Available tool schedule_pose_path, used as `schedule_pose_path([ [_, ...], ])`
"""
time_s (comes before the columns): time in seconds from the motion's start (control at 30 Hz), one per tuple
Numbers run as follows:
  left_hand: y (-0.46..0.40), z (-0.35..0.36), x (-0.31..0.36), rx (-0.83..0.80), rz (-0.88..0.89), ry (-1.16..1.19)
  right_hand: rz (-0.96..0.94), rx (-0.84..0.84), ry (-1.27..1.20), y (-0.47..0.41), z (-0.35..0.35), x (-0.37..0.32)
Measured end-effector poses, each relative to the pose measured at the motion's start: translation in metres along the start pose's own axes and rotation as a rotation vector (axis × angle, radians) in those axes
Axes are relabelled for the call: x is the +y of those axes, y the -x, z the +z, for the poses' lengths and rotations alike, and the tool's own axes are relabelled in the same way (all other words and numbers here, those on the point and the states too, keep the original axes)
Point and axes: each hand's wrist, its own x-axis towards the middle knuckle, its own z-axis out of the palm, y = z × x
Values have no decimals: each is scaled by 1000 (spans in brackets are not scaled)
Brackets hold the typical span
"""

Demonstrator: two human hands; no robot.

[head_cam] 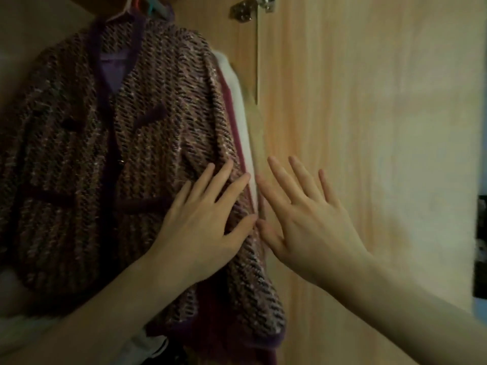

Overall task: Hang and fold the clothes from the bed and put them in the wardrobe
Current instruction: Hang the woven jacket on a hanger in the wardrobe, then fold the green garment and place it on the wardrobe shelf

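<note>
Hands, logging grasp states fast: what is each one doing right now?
Left hand: open, fingers straight, resting flat on the tweed jacket.
Right hand: open, fingers spread, flat against the wardrobe door.

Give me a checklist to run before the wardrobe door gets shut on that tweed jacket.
1. Tweed jacket on a hanger: ok, it hangs from the top.
2. Jacket clear of the door edge: not ok, its right side lies at the edge.
3. Left hand free: ok, flat on the jacket, gripping nothing.
4. Right hand free: ok, fingers spread against the door.
5. White garment behind the jacket tucked in: cannot tell.
6. Hinge unobstructed: ok.
</note>
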Motion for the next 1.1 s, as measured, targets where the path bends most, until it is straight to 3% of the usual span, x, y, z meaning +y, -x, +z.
schedule_pose_path([
  [0.2, -15, 26, 106, -10, 120, 76, 136, -123, 72, 82, -34, 88],
  [0.67, 19, 93, 368, -323, 363, 382, 565, -440, 111, 316, -119, 251],
  [0.87, 49, 124, 472, -388, 455, 444, 732, -582, 164, 418, -154, 298],
  [1.1, 86, 140, 573, -473, 592, 577, 895, -635, 210, 500, -194, 330],
])
